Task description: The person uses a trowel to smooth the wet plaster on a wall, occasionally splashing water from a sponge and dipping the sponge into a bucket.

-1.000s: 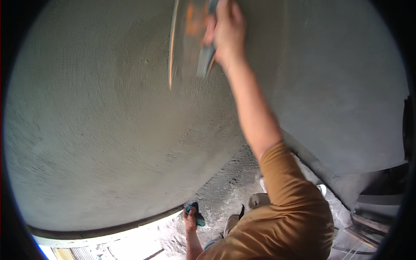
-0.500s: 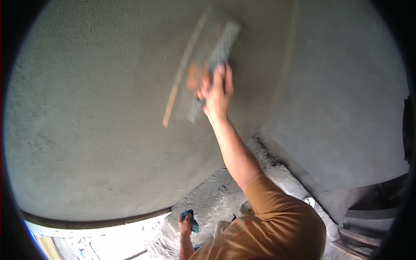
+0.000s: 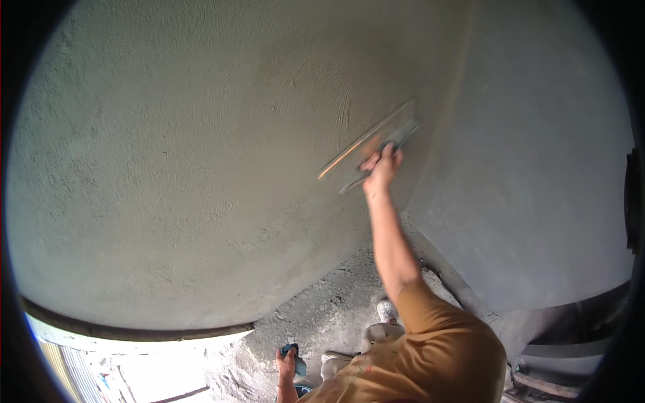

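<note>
My right hand (image 3: 381, 168) is closed round the handle of a long rectangular plastering trowel (image 3: 356, 153). The trowel's flat blade lies on or very close to the grey plastered wall (image 3: 201, 148), slanting from lower left to upper right near the inner corner; slight blur hides the exact contact. Curved scrape marks show in the plaster above and left of it. Low down, near my body, my left hand (image 3: 285, 366) grips a small dark blue-green thing (image 3: 299, 367) whose kind I cannot make out.
A smoother grey wall (image 3: 531, 181) meets the plastered one at the right. Rough, rubble-strewn ground (image 3: 322, 305) runs below, with my shoes on it. A bright opening lies at lower left beneath the wall's edge (image 3: 134, 333). Dark curved objects (image 3: 571, 356) stand at lower right.
My right hand has brought the trowel down and to the right, toward the corner, and the trowel is tilted flatter. My left hand still holds the dark thing, slightly lower.
</note>
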{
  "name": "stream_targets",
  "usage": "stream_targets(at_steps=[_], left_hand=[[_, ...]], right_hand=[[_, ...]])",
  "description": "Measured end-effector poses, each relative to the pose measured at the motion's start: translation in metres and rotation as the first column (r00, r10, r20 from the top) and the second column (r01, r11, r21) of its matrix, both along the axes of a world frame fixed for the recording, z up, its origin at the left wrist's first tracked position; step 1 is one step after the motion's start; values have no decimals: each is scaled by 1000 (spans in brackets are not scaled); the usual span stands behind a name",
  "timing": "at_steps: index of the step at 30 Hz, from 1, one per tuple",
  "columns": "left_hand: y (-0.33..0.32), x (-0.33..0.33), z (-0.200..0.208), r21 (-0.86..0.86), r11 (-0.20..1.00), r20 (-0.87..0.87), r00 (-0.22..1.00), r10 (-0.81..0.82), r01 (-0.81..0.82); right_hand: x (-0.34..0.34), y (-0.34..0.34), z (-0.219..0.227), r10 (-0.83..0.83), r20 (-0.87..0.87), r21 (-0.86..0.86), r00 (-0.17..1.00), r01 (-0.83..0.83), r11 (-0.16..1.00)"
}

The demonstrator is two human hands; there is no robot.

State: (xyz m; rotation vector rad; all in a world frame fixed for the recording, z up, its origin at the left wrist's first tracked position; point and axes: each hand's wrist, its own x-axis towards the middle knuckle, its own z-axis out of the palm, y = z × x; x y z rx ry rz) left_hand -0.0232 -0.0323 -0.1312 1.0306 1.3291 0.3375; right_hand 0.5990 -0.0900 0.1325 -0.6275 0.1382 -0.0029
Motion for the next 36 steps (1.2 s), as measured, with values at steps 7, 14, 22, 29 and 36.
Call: stream_targets(at_steps=[7, 14, 22, 29, 36], left_hand=[[12, 6, 10, 21, 1000, 77, 997, -1, -1], [14, 54, 29, -14, 1000, 201, 979, 30, -28], [3, 49, 19, -24, 997, 92, 993, -69, 72], [19, 85, 49, -16, 998, 229, 971, -61, 67], [15, 73, 56, 31, 999, 187, 982, -17, 11]], right_hand=[[-57, 41, 199, 58, 374, 69, 926, -90, 994], [91, -43, 268, -79, 571, 91, 817, 33, 995], [-84, 44, 28, 40, 122, -64, 992, -32, 997], [-174, 98, 187, 277, 814, -392, 511, 131, 911], [-44, 4, 159, 76, 525, -348, 848, 132, 928]])
